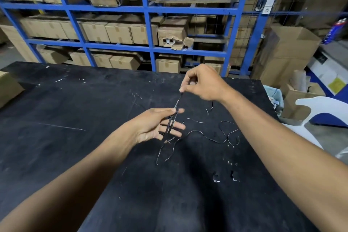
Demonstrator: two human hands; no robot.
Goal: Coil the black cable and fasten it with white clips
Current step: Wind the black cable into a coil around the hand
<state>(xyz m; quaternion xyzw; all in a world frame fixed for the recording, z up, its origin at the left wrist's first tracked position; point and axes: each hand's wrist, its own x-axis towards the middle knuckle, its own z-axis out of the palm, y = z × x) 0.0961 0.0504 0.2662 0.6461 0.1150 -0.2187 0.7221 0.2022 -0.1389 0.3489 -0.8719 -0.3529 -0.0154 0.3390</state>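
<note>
A thin black cable (205,136) lies in loose curves on the black table (75,111). Part of it is wound in narrow loops across the fingers of my left hand (156,125), held under the thumb. My right hand (202,83) hovers above and beyond it, pinching the cable strand between thumb and forefinger and holding it taut up from the loops. The rest trails off to the right and down toward me. Two small white clips (216,177) with black parts lie on the table near my right forearm.
A blue metal rack (148,24) full of cardboard boxes stands behind the table. At the right are open cartons (293,98), a bin and a white chair (320,103). A cardboard box (7,88) sits at the table's left edge. Small white scraps dot the tabletop.
</note>
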